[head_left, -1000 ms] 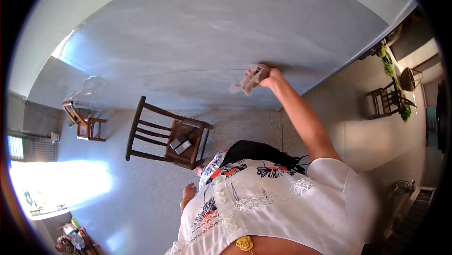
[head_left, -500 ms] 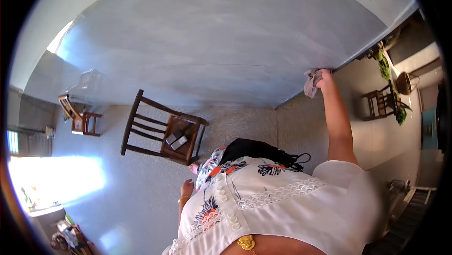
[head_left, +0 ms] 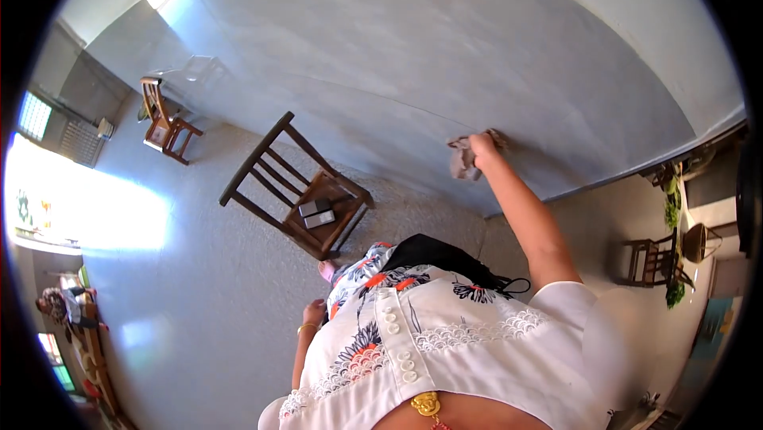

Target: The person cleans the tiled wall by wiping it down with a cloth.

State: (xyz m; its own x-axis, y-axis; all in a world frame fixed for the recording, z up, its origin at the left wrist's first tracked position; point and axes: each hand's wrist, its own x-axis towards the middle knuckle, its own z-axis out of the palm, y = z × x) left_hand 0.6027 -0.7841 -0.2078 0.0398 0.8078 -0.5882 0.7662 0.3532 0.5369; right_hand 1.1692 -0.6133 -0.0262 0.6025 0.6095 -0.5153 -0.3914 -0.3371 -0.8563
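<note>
My right hand (head_left: 483,147) is closed on a crumpled greyish-brown cloth (head_left: 463,161) and presses it against the grey lower part of the wall (head_left: 381,48). Part of the cloth hangs down beside the fingers. My left hand (head_left: 314,312), with a bracelet at the wrist, hangs low by my side, close to my patterned clothes. Its fingers are partly hidden and small, so whether they hold anything does not show.
A dark wooden chair (head_left: 306,191) with small boxes (head_left: 317,212) on its seat stands near the wall. Another chair (head_left: 165,126) is further left. At the right are a dark chair (head_left: 652,261), a basket (head_left: 695,242) and green plants (head_left: 672,207).
My right hand first moved right with the cloth to the wall's edge, then came back left along the wall. The view has turned, so the chairs appear shifted and tilted.
</note>
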